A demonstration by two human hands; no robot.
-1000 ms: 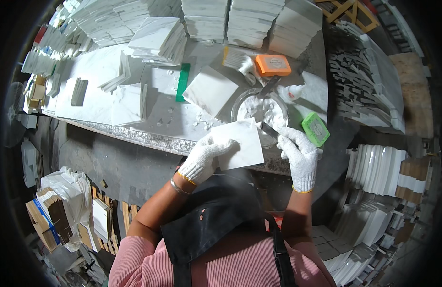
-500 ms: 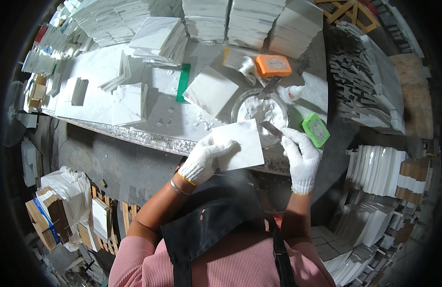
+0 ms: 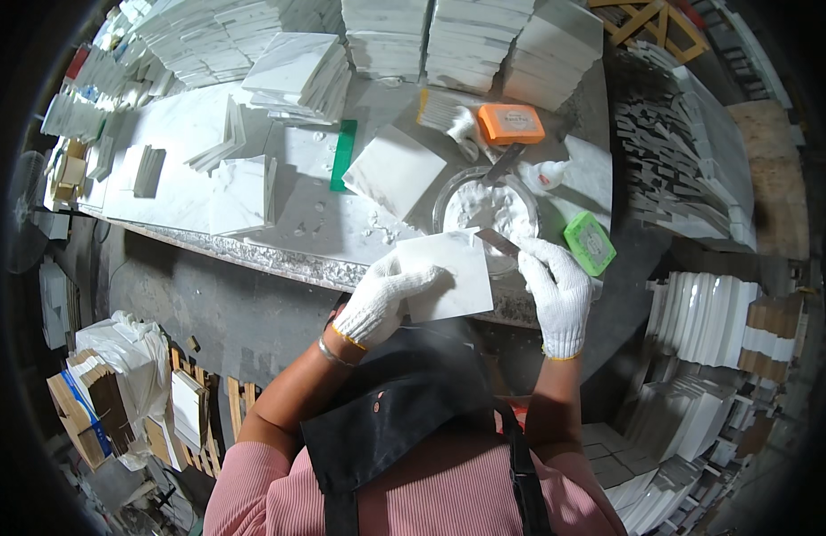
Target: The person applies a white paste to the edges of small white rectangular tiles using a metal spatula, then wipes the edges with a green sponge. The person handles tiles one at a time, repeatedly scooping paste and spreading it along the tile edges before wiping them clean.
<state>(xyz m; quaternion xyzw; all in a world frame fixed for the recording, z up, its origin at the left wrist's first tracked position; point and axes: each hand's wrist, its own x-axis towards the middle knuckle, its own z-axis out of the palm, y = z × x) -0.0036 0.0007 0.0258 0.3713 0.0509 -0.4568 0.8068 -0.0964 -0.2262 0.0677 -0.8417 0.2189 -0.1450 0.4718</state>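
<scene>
A pink ribbed-fabric shirt (image 3: 413,496) is showing under a black cloth apron (image 3: 413,375), a coppery round stud (image 3: 377,406) is glinting, white knit gloves (image 3: 374,302) are flashing yellow hems (image 3: 563,358), and a silvery metal bangle (image 3: 334,352) is gleaming.

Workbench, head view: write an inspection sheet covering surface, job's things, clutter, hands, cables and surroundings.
Surface: grey bench, scattered white crumbs.
Job's things: held white tile; grey blade, tip near the tile's upper-right corner, contact unclear; tub of white paste.
Clutter: orange block, green block, white bottle, green strip.
Hands: both gloved; left hand grips the tile, right hand the blade.
Cables: nothing seen.
Surroundings: stacked tiles along the bench's far side; fan at far left.
</scene>
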